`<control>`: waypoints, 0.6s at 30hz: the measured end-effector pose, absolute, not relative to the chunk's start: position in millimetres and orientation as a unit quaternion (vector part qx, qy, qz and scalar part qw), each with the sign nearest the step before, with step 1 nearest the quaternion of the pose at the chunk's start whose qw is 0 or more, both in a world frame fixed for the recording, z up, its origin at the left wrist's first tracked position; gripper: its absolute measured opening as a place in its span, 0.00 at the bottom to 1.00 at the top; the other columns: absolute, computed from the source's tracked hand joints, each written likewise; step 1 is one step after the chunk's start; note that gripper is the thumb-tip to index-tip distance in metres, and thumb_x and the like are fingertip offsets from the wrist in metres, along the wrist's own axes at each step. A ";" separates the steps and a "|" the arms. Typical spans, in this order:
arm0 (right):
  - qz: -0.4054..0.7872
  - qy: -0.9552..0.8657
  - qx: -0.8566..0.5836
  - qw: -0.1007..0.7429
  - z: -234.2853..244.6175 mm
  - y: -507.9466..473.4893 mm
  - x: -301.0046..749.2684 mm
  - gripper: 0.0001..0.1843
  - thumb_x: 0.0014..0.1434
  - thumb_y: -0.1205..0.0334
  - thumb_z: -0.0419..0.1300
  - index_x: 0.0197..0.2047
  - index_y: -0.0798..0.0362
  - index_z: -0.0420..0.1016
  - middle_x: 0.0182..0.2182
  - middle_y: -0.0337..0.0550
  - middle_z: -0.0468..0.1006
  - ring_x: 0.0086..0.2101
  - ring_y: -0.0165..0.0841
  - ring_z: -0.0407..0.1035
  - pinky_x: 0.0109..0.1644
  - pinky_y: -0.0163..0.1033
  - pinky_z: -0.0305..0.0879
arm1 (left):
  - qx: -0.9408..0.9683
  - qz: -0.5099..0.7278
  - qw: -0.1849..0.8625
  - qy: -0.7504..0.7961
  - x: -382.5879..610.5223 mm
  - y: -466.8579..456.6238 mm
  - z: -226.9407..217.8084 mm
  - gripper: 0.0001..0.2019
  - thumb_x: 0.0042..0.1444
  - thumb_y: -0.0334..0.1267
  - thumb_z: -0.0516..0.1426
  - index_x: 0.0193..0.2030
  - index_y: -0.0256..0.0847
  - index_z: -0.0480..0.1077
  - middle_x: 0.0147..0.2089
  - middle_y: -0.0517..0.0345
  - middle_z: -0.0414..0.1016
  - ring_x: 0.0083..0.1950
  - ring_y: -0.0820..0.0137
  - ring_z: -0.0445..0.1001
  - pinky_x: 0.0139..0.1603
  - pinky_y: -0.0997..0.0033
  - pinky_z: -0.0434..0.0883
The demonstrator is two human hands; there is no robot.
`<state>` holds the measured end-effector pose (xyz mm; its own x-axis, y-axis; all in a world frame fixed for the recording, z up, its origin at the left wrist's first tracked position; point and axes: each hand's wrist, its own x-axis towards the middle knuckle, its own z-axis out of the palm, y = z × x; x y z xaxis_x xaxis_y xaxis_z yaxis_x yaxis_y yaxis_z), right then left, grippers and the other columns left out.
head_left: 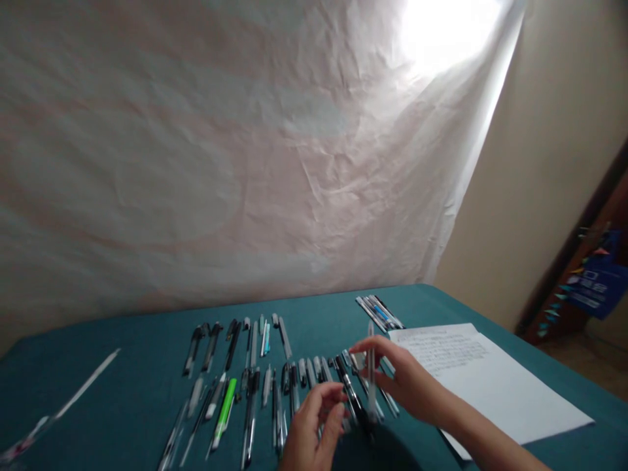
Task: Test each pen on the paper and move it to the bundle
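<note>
My right hand (390, 373) is over the right end of the pen rows, fingers bent. A clear pen (371, 386) stands nearly upright against its fingers and seems held there, though the grip is blurred. My left hand (316, 425) hovers low at the front, fingers curled and thumb a little apart, with nothing visible in it. Between the hands lies a dark pen (349, 383), slanting toward me. Several capped pens lie side by side left of my hands, among them a bright green pen (225, 412). My left hand hides some of them.
White paper sheets (505, 386) with handwriting lie at the right. Behind them is a small bundle of pens (377, 313). A thin whitish strip (88, 383) lies far left on the green tablecloth (132, 366). A pale hanging sheet (220, 163) backs the table.
</note>
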<state>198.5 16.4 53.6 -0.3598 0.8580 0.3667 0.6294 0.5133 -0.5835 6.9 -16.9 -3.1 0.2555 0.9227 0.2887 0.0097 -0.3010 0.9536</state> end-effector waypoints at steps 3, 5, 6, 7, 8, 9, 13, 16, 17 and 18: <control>0.158 -0.860 -0.363 0.324 53.7 -6.2 172.2 0.17 0.52 0.75 0.53 0.44 0.50 0.65 0.41 0.42 0.72 0.41 0.33 0.65 0.44 0.38 0.62 | 0.533 0.542 0.539 0.363 10.5 -15.6 -0.1 0.15 0.54 0.46 0.53 0.45 0.39 0.64 0.39 0.52 0.71 0.37 0.68 0.71 0.33 0.73 0.68; 0.118 -0.878 -0.318 0.338 46.9 -10.9 164.8 0.16 0.53 0.76 0.51 0.43 0.51 0.64 0.43 0.44 0.73 0.41 0.33 0.65 0.44 0.39 0.63 | 0.491 0.565 0.559 0.357 12.0 -13.3 -0.8 0.14 0.51 0.45 0.57 0.41 0.39 0.65 0.37 0.53 0.72 0.37 0.68 0.71 0.34 0.73 0.68; 0.097 -0.881 -0.307 0.346 42.7 -10.9 163.5 0.15 0.54 0.76 0.51 0.43 0.51 0.63 0.43 0.45 0.73 0.40 0.33 0.65 0.44 0.39 0.63 | 0.477 0.569 0.569 0.353 12.3 -12.0 -1.7 0.14 0.49 0.45 0.58 0.40 0.39 0.65 0.36 0.54 0.72 0.38 0.68 0.71 0.34 0.73 0.68; 0.079 -0.882 -0.301 0.353 38.5 -10.1 163.4 0.14 0.55 0.75 0.50 0.42 0.51 0.63 0.44 0.46 0.73 0.40 0.33 0.65 0.44 0.40 0.63 | 0.468 0.568 0.580 0.350 12.2 -10.7 -2.9 0.15 0.48 0.44 0.60 0.39 0.39 0.65 0.35 0.54 0.72 0.38 0.67 0.71 0.36 0.72 0.68; 0.064 -0.884 -0.295 0.357 34.4 -9.0 163.7 0.13 0.55 0.75 0.50 0.42 0.52 0.63 0.44 0.47 0.73 0.40 0.33 0.65 0.44 0.40 0.63 | 0.462 0.564 0.591 0.345 12.0 -9.6 -4.1 0.15 0.46 0.44 0.61 0.38 0.39 0.65 0.35 0.54 0.73 0.38 0.67 0.72 0.37 0.71 0.68; 0.051 -0.886 -0.287 0.360 30.8 -7.9 164.2 0.13 0.55 0.75 0.50 0.42 0.52 0.63 0.44 0.48 0.73 0.40 0.33 0.65 0.43 0.40 0.64 | 0.458 0.558 0.602 0.341 11.4 -8.7 -5.2 0.16 0.45 0.43 0.62 0.38 0.39 0.65 0.35 0.54 0.73 0.39 0.67 0.72 0.39 0.69 0.68; 0.016 -0.899 -0.247 0.361 21.2 -7.7 163.6 0.13 0.56 0.75 0.48 0.44 0.53 0.62 0.45 0.50 0.72 0.41 0.33 0.66 0.44 0.39 0.64 | 0.463 0.549 0.612 0.331 8.4 -6.9 -5.5 0.15 0.43 0.38 0.63 0.38 0.40 0.65 0.35 0.55 0.74 0.39 0.66 0.72 0.40 0.69 0.68; 0.008 -0.893 -0.263 0.365 19.4 -10.7 162.9 0.14 0.58 0.70 0.51 0.48 0.52 0.60 0.49 0.51 0.69 0.46 0.34 0.64 0.47 0.40 0.63 | 0.477 0.549 0.608 0.319 5.7 -5.6 0.6 0.14 0.45 0.38 0.62 0.39 0.39 0.67 0.37 0.54 0.74 0.41 0.66 0.72 0.42 0.69 0.68; 0.004 -0.888 -0.270 0.372 19.6 -11.8 163.3 0.16 0.58 0.67 0.51 0.50 0.53 0.58 0.50 0.52 0.68 0.48 0.35 0.63 0.49 0.40 0.62 | 0.477 0.547 0.609 0.320 4.7 -4.9 2.9 0.14 0.46 0.38 0.62 0.39 0.38 0.68 0.38 0.52 0.74 0.41 0.66 0.72 0.43 0.68 0.68; -0.003 -0.885 -0.271 0.378 20.0 -12.9 164.0 0.17 0.59 0.63 0.51 0.52 0.54 0.57 0.50 0.53 0.67 0.49 0.36 0.62 0.49 0.40 0.62 | 0.471 0.545 0.612 0.326 3.7 -4.2 4.7 0.14 0.46 0.39 0.61 0.40 0.37 0.69 0.38 0.51 0.74 0.41 0.65 0.72 0.44 0.68 0.68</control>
<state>164.0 -12.9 20.0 -0.5664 0.4782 0.6712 0.4822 0.8528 -0.2007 3.7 -4.2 4.7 0.1937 0.9745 0.1132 -0.3598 -0.0368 0.9323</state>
